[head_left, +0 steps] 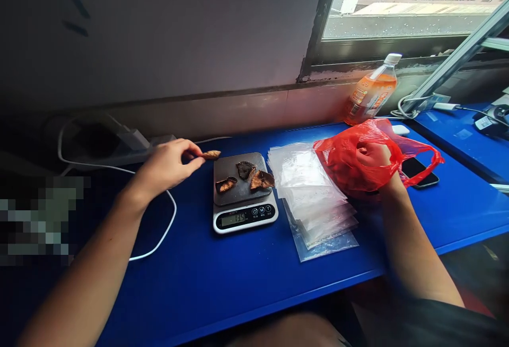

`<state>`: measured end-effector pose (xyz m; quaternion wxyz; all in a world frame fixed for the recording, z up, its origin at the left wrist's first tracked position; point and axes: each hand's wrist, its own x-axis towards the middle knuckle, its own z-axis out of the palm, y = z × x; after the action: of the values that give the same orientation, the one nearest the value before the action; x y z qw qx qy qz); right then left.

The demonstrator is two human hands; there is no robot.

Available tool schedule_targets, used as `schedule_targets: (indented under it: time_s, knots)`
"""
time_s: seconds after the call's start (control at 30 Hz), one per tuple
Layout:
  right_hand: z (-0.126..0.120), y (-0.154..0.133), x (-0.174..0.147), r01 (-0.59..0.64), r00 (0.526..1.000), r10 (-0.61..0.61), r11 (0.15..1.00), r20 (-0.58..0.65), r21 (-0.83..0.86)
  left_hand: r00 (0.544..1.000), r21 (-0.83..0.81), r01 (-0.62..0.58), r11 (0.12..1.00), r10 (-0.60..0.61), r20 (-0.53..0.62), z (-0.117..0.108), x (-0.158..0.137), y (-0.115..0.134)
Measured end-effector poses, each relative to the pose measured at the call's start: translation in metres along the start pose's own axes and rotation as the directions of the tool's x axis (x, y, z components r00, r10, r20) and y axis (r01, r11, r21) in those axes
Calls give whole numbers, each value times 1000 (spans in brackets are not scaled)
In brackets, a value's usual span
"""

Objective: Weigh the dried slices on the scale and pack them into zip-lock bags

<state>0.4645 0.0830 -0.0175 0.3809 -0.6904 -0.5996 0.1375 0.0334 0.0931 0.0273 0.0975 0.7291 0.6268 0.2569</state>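
Pinched between the thumb and fingers of my left hand (170, 162) is a dried brown slice (211, 154), held just off the upper left corner of a digital kitchen scale (243, 216). Several similar dark, curled slices (261, 179) lie on the scale's grey plate, and its display is lit with digits. My right hand (376, 155) reaches into a red plastic bag (342, 164); its fingers are mostly hidden by the bag, so their grip does not show. Between scale and bag lies a fanned stack of clear plastic bags (314, 193).
An orange drink bottle (374, 92) stands behind the red bag, against the wall. A phone (421, 172) lies partly under the bag's handle. On the left, a white cable (173, 214) curves over the blue table (238, 278). A metal frame (457, 55) slants at the right.
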Motion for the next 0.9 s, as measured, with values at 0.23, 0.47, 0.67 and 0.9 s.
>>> schedule_targets:
  time_s: [0.23,0.47,0.67,0.9]
  knots:
    - [1,0,-2,38,998,-39,998,38,42,950,-520,179,835,-284,-129,-8,-50,-8]
    - [0,-2,-5,59,997,-57,997,48,-57,964,-424,107,899,-199,-178,7,-75,-25]
    - [-1,2,-8,58,997,-52,993,61,-99,984,-283,-73,956,22,-180,0,-84,1]
    - [-3,-9,-12,47,999,-48,989,-4,-143,977,-248,-124,961,74,-200,6,-93,20]
